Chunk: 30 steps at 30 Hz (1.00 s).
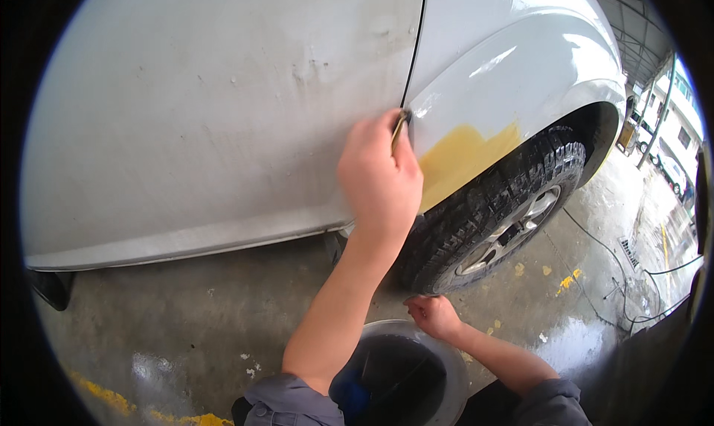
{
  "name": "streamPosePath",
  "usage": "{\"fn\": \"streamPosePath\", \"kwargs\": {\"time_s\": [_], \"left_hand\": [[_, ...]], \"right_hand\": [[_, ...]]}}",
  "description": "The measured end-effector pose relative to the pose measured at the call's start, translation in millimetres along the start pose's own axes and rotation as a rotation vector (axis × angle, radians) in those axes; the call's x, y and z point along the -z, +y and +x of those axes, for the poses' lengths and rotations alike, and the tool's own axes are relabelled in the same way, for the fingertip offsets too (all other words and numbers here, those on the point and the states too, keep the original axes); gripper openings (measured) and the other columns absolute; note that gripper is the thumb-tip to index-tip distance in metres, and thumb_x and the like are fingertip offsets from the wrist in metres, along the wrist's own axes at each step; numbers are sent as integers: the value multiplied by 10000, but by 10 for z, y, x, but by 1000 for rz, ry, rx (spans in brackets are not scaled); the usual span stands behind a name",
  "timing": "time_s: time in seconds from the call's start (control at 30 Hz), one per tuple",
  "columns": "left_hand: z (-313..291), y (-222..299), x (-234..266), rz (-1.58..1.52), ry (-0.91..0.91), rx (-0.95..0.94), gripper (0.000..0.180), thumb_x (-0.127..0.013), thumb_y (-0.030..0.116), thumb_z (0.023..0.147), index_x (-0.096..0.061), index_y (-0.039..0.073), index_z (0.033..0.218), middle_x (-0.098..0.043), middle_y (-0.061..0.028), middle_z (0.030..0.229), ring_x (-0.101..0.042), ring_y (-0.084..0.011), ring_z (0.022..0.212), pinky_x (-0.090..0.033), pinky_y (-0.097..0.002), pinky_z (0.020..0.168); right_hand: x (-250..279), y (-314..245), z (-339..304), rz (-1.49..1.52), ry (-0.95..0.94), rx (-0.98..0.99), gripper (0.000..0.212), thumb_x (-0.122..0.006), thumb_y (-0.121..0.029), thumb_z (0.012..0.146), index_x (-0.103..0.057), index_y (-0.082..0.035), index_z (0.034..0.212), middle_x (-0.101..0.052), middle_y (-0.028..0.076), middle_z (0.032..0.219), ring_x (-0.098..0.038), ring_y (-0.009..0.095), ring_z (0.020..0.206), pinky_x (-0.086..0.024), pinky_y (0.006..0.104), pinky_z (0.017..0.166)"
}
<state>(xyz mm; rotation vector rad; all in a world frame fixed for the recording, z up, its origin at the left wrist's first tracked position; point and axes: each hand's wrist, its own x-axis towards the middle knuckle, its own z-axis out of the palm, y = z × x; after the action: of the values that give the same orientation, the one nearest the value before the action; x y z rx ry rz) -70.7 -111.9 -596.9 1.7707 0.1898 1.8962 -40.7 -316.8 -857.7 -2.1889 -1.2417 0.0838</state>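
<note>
My left hand (381, 169) is raised against the white car door (223, 114), beside the dark seam where the door meets the front fender (506, 69). Pinched in its fingers is a small folded piece of sandpaper (399, 131), dark with a yellowish edge. Just right of this hand, a yellow patch (461, 158) covers the fender's lower part. My right hand (436, 317) hangs closed above the rim of a round bucket (455, 355), near the bottom of the tire (491, 210). Whatever its fingers hold, if anything, is hidden.
Dark liquid and a blue thing (351, 396) are in the bucket, between my forearms. Black cables or hoses (621, 277) trail over the wet concrete floor (186, 322) at right. Yellow marks (569, 281) dot the floor. Other vehicles (671, 175) stand far right.
</note>
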Motion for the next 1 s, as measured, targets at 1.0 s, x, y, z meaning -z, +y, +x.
{"fn": "streamPosePath", "kwargs": {"time_s": [1.0], "left_hand": [[-116, -76, 91, 23, -37, 8, 97, -707, 26, 926, -758, -4, 1003, -688, -175, 832, -682, -350, 724, -525, -420, 678]], "right_hand": [[-32, 27, 34, 107, 21, -39, 168, -653, -136, 908, -785, -98, 1005, -739, 179, 833, -729, 377, 762, -603, 465, 728]]}}
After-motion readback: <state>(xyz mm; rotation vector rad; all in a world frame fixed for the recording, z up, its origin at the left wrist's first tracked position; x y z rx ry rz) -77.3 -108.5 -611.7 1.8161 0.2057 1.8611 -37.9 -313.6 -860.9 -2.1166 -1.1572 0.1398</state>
